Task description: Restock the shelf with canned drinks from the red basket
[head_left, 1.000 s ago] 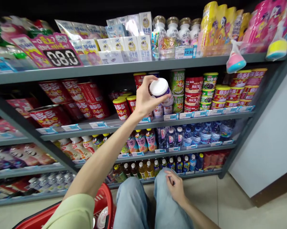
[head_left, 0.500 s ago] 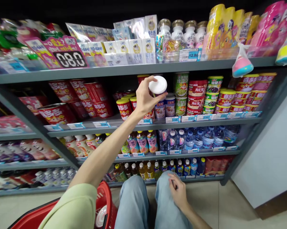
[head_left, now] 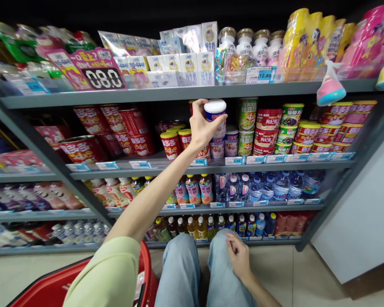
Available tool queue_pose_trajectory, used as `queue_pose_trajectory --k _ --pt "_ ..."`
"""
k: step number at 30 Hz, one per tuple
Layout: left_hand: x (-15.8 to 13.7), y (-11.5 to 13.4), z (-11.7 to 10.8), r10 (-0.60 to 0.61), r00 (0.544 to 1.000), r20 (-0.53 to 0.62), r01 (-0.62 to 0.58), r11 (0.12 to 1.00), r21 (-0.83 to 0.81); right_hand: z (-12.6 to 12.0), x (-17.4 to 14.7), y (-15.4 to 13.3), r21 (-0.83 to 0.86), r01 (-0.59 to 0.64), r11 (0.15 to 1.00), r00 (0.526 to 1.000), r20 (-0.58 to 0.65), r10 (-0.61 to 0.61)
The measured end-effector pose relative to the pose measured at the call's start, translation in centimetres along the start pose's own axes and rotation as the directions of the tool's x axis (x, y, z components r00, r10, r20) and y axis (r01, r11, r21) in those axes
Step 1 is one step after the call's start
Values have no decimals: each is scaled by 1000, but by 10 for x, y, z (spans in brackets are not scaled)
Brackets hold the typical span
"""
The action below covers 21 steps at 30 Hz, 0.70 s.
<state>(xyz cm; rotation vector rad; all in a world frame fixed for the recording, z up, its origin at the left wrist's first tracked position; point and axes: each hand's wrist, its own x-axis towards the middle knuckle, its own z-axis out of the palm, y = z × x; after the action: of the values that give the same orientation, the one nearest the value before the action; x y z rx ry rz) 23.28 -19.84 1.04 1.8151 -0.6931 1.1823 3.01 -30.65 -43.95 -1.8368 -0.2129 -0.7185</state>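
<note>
My left hand (head_left: 203, 125) reaches up to the second shelf and grips a blue-and-white can (head_left: 215, 116) with a white lid, thumb on one side and fingers on the other. The can is nearly upright, directly above a similar can (head_left: 217, 148) on the shelf; whether the two touch I cannot tell. Another matching can (head_left: 231, 143) stands to the right. Red cans with yellow lids (head_left: 170, 145) are on the left of my hand. My right hand (head_left: 238, 253) rests on my right knee with its fingers curled in, nothing visible in them.
Green tall cans (head_left: 245, 143) and stacked red cans (head_left: 264, 132) stand to the right. The upper shelf edge (head_left: 185, 92) runs just above my left hand. Bottled drinks (head_left: 192, 189) fill the shelf below. A red basket (head_left: 41, 290) sits at lower left under my arm.
The can in my left hand has gone from tilted, lid toward me, to nearly upright, so its blue label shows. The view has shifted slightly left. My right hand stays on the knee.
</note>
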Motion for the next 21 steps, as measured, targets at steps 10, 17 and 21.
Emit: queue_pose_trajectory --k 10,17,21 --pt "34 -25 20 -121 992 -23 122 992 46 8 -3 -1 -2 -2 1000 1000 -4 2" --pt "54 -25 6 -150 986 75 142 985 103 2 -2 7 -25 -12 1000 1000 -19 12" --pt "56 -24 2 -87 991 105 68 984 167 1 -2 6 -17 -8 1000 1000 -25 8"
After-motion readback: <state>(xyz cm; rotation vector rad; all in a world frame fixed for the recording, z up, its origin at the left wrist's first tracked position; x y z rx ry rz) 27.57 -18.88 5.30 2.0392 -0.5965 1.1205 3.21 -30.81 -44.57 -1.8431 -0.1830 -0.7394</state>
